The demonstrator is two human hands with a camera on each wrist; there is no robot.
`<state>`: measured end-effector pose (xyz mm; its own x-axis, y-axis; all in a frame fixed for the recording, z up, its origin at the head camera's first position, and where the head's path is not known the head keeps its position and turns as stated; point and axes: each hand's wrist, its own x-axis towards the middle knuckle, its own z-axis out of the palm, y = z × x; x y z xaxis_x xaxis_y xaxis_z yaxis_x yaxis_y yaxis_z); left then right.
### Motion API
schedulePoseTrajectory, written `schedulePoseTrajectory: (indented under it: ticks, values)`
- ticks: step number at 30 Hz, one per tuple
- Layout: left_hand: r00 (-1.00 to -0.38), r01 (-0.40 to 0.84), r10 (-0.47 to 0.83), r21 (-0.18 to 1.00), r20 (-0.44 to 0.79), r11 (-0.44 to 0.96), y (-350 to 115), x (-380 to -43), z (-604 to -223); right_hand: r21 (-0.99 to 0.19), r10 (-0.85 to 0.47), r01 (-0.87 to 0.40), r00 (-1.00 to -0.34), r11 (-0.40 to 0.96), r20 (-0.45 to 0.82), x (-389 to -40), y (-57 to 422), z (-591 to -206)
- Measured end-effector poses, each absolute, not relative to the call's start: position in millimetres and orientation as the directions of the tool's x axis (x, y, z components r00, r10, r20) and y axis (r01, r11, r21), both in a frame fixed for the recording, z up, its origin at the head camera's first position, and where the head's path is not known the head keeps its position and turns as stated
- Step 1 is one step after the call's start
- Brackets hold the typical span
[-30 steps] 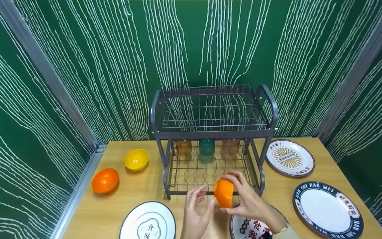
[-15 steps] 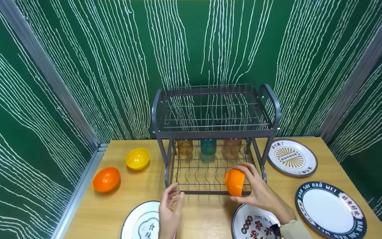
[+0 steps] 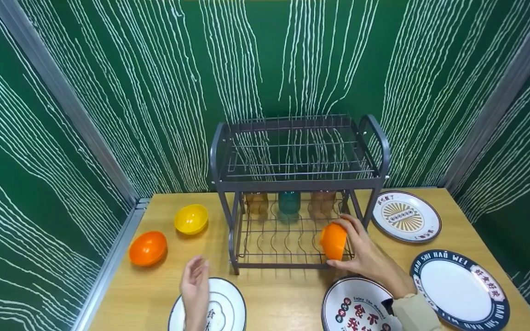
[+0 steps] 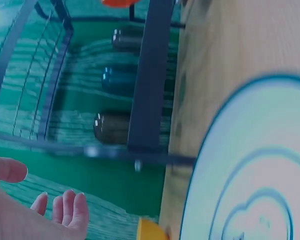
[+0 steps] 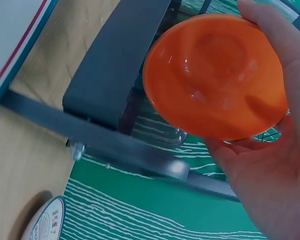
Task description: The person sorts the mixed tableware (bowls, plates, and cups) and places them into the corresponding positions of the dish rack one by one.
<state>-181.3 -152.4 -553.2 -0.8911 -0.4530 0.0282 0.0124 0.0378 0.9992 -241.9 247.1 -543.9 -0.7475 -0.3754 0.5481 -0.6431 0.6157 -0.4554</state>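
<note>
My right hand [image 3: 364, 253] grips an orange bowl [image 3: 333, 242] by its rim, thumb low and fingers over the top. The bowl is turned on its side at the front right of the dish rack's [image 3: 297, 186] lower tier; whether it touches the wires I cannot tell. In the right wrist view the bowl's inside [image 5: 215, 75] faces the camera. Holding nothing, my left hand [image 3: 195, 292] hovers over a white plate [image 3: 233, 305] with a flower-shaped outline, its fingers loosely bent. The left wrist view shows the left hand [image 4: 45, 212] apart from the rack.
Amber [image 3: 256, 204], teal [image 3: 289, 203] and brownish [image 3: 323, 203] cups stand at the back of the lower tier. A second orange bowl [image 3: 148, 248] and a yellow bowl [image 3: 191, 219] sit left. A red-lettered plate [image 3: 354, 305], dark-rimmed plate [image 3: 453, 289] and sunburst plate [image 3: 403, 217] lie right.
My right hand has carried the orange bowl rightward and forward to the rack's lower right front. My left hand has drawn away from beside the bowl, leftward over the white plate.
</note>
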Motion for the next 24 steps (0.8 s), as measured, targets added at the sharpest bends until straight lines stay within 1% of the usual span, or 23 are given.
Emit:
schedulePoseTrajectory:
  ticks: [4, 8, 12, 16, 24]
  values:
    - [-0.87, 0.005, -0.493, 1.0, 0.017, 0.025, -172.8, -183.0, -557.1, -0.498, -0.392, -0.629, -0.77, 0.597, 0.503, -245.9, 249.6, -544.8]
    - [-0.852, 0.031, -0.522, 0.999, 0.034, 0.015, -185.5, -183.8, -560.9, -0.541, -0.41, -0.602, -0.798, 0.587, 0.443, -249.3, 250.9, -544.4]
    - [-0.844, 0.056, -0.534, 0.998, 0.043, -0.006, -192.1, -183.5, -562.5, -0.566, -0.442, -0.577, -0.816, 0.588, 0.372, -253.5, 253.0, -544.0]
    - [-0.84, 0.063, -0.54, 0.998, 0.053, 0.001, -196.5, -183.0, -563.3, -0.606, -0.46, -0.531, -0.84, 0.592, 0.287, -256.6, 253.8, -542.6]
    - [-0.815, 0.032, -0.579, 0.999, 0.022, -0.006, -204.1, -183.3, -563.3, -0.675, -0.476, -0.434, -0.869, 0.597, 0.137, -264.1, 253.7, -533.3]
